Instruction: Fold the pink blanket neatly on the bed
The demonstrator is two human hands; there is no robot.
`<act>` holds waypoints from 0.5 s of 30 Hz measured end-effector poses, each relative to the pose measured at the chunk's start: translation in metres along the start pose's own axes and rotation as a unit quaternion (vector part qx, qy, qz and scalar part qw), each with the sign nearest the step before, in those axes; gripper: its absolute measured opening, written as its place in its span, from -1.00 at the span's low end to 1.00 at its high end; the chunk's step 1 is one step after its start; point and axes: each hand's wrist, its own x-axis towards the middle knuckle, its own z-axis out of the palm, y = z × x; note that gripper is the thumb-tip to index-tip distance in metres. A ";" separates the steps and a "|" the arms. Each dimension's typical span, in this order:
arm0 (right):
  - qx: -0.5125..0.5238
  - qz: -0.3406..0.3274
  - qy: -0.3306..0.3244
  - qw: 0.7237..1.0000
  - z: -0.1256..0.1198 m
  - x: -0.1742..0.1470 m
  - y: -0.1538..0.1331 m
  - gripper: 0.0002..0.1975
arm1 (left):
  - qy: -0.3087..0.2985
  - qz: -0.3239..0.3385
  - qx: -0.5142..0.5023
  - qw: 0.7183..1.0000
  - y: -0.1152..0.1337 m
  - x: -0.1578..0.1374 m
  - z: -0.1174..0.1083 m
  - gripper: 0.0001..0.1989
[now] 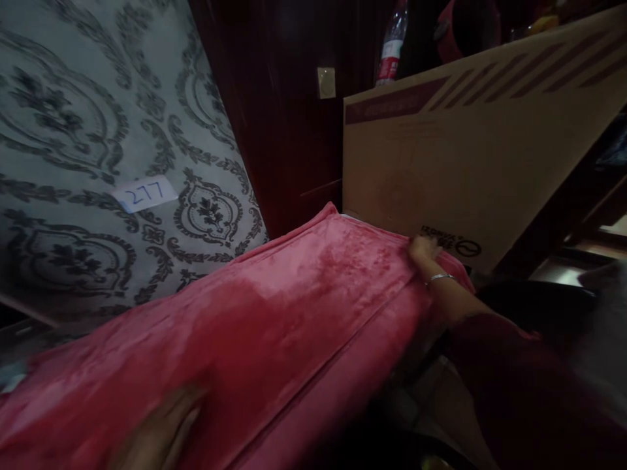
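Observation:
A red plush cover [294, 294] with seamed edges stretches from the lower left to the far corner by the cardboard box. At its far right edge is my right hand [424, 253], a silvery bracelet on the wrist, with the fingers curled over the fabric's rim. My left hand [159, 427] is over the near part of the cover, at the bottom of the view. It is smeared by motion, so its fingers and any contact with the cloth are unclear.
A large cardboard box [470, 156] stands behind the cover, with a plastic bottle [390, 52] beyond its top edge. Patterned wallpaper [98, 117] on the left bears a paper label [145, 194] reading 277. A black round object [543, 297] sits at right.

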 end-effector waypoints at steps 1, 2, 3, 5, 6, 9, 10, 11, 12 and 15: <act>0.005 -0.025 0.001 1.000 0.001 -0.001 -0.013 -0.63 | 0.004 0.005 -0.004 1.000 0.000 0.020 0.005 -0.64; 0.012 -0.052 0.000 0.999 0.004 0.000 -0.026 -0.62 | 0.006 0.010 -0.009 1.000 -0.001 0.042 0.009 -0.64; 0.022 -0.078 -0.005 0.997 0.007 0.001 -0.040 -0.62 | 0.008 0.016 -0.014 1.000 -0.003 0.065 0.012 -0.62; 0.042 -0.123 -0.022 0.991 0.017 0.005 -0.069 -0.63 | 0.004 0.020 -0.022 1.000 -0.006 0.110 0.017 -0.58; 0.051 -0.141 -0.033 0.988 0.024 0.009 -0.082 -0.65 | 0.000 0.014 -0.021 1.000 -0.008 0.132 0.018 -0.56; 0.079 -0.177 -0.060 0.979 0.045 0.024 -0.116 -0.67 | -0.021 -0.028 -0.010 0.999 -0.017 0.184 0.021 -0.56; 0.088 -0.183 -0.066 0.977 0.052 0.031 -0.125 -0.67 | -0.026 -0.044 -0.004 0.999 -0.022 0.196 0.024 -0.56; 0.097 -0.186 -0.070 0.975 0.058 0.038 -0.133 -0.67 | -0.029 -0.060 0.001 0.998 -0.026 0.207 0.027 -0.54; 0.106 -0.188 -0.073 0.974 0.065 0.045 -0.140 -0.67 | -0.030 -0.073 0.007 0.997 -0.031 0.215 0.031 -0.53; 0.132 -0.186 -0.081 0.970 0.084 0.069 -0.158 -0.63 | -0.041 -0.096 0.018 0.994 -0.043 0.230 0.047 -0.48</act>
